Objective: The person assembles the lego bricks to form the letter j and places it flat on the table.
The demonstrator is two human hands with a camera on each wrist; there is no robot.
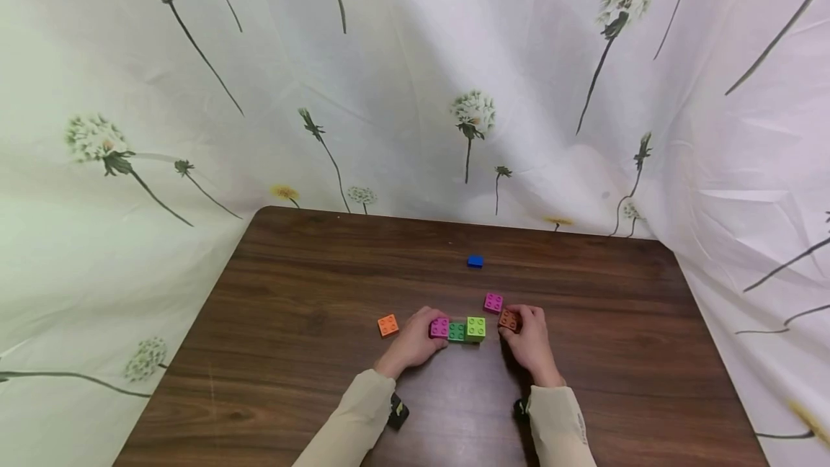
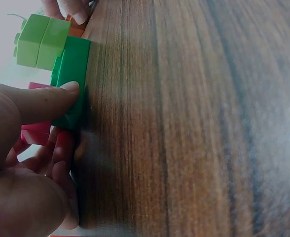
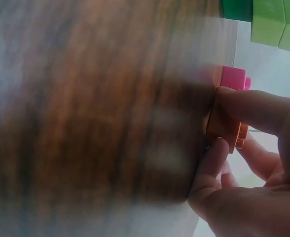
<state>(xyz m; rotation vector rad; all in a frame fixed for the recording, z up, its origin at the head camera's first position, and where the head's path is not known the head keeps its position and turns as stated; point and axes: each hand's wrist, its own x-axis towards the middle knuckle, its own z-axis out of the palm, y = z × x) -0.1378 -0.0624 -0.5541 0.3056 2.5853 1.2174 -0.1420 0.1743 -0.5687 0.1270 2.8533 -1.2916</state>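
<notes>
A long green toy building brick (image 1: 457, 331) lies on the table with a magenta brick (image 1: 439, 328) on its left end. Two stacked lime bricks (image 2: 42, 42) top its right end. My left hand (image 1: 418, 337) grips this assembly at the magenta end, the thumb along the green brick's near side. To the right, my right hand (image 1: 532, 341) pinches a brown brick (image 1: 509, 320) between thumb and fingers at the tabletop. Just behind the brown brick, a loose magenta brick (image 1: 493, 303) lies studs up. Fingers partly hide the brown brick in the right wrist view.
An orange brick (image 1: 387, 325) lies left of my left hand. Farther back on the dark wooden table (image 1: 311, 265) is a small blue brick (image 1: 475, 261). A white flower-printed cloth (image 1: 415, 92) hangs behind the table's far edge.
</notes>
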